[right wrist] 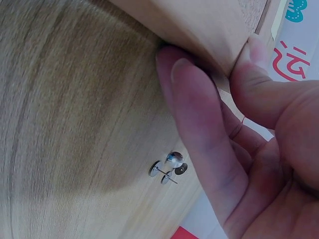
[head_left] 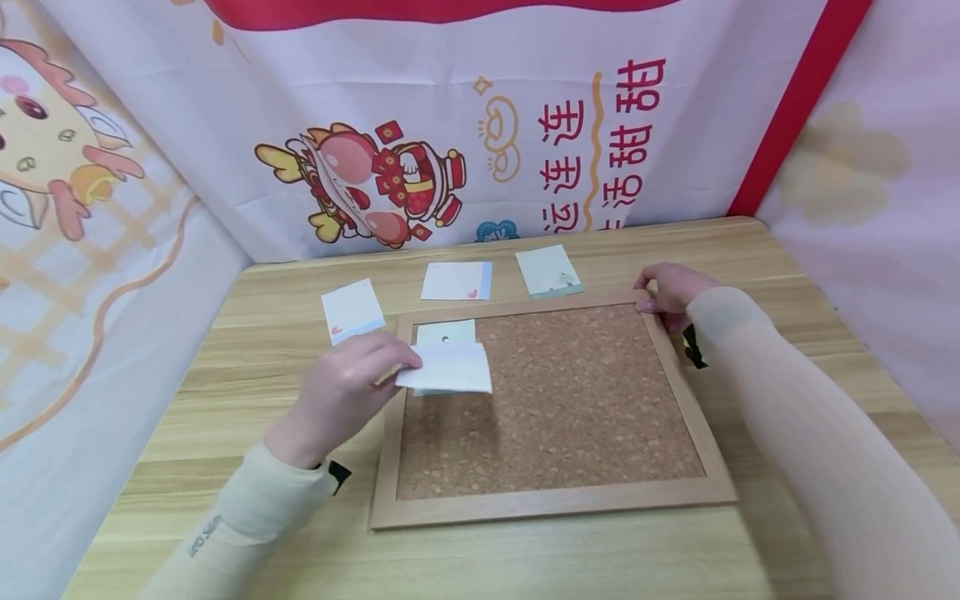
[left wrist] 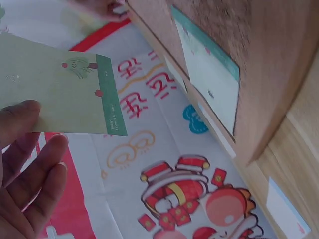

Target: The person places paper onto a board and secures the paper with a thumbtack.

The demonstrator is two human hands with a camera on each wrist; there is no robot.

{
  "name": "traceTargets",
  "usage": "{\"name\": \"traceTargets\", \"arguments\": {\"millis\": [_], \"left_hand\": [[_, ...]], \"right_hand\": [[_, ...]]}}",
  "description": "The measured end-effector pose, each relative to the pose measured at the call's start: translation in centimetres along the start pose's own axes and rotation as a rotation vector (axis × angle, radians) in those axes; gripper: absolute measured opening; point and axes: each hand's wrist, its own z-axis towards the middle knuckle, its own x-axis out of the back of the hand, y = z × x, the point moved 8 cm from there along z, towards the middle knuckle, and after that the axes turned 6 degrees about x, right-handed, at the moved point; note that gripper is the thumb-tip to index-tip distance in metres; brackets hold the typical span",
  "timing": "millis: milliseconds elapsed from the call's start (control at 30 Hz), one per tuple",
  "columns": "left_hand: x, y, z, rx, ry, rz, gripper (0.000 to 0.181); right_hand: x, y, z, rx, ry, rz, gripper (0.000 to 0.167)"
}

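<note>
A wood-framed corkboard [head_left: 570, 408] lies on the table. Near its upper left corner a pale green note [head_left: 444, 332] is fixed with a silver thumbtack [left wrist: 211, 93]. Above that note my left hand [head_left: 348, 387] pinches another note [head_left: 450, 368] by its edge; the left wrist view shows its printed side, with a green band and small drawings. My right hand [head_left: 675, 292] grips the board's far right corner, thumb on the frame [right wrist: 214, 35] and fingers beneath it. Several silver thumbtacks [right wrist: 172, 162] rest on the table close to the right fingers.
Three notes lie behind the board: a blue-edged one [head_left: 352, 308] at left, another blue-edged one [head_left: 456, 281] in the middle, and a green-edged one [head_left: 550, 271] at right. A printed cloth [head_left: 465, 100] hangs along the table's back edge, with more cloth at both sides.
</note>
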Motion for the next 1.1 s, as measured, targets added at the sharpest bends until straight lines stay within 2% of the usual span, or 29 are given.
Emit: {"name": "traceTargets", "arguments": {"millis": [100,200,333,433,533,667,733,800,933,1100], "left_hand": [[-1.0,1.6,0.3,-0.070,-0.008,-0.005,0.021],[-2.0,2.7,0.6,-0.109,-0.031,-0.034,0.026],[-3.4,3.5,1.1,-0.119,-0.075,-0.076,0.023],[-4.8,3.4,1.7,-0.084,-0.114,-0.129,0.020],[-6.5,2.4,2.4,0.027,-0.170,-0.240,0.018],[-9.4,-0.2,3.1,0.327,-0.280,-0.386,0.008],[-10.8,-1.7,3.3,0.482,-0.333,-0.426,0.014],[-12.1,-3.2,3.4,0.599,-0.374,-0.447,0.022],[-14.4,-5.7,3.6,0.741,-0.447,-0.470,0.025],[-16.5,-8.3,3.4,0.836,-0.515,-0.479,0.026]], "right_hand": [[0.0,-0.1,0.0,0.007,0.004,-0.003,0.027],[0.0,0.0,0.0,0.004,0.008,-0.008,0.027],[0.0,0.0,0.0,0.006,0.006,-0.013,0.028],[0.0,0.0,0.0,0.005,0.004,-0.010,0.028],[0.0,0.0,-0.1,0.003,0.006,-0.006,0.028],[0.0,0.0,-0.1,0.007,0.011,-0.012,0.028],[0.0,0.0,-0.1,0.004,0.009,-0.015,0.027],[-0.1,-0.1,-0.2,-0.003,0.006,-0.015,0.027],[-0.1,-0.1,-0.2,-0.020,0.008,-0.003,0.026],[0.0,0.0,-0.1,-0.025,0.014,0.014,0.027]]}}
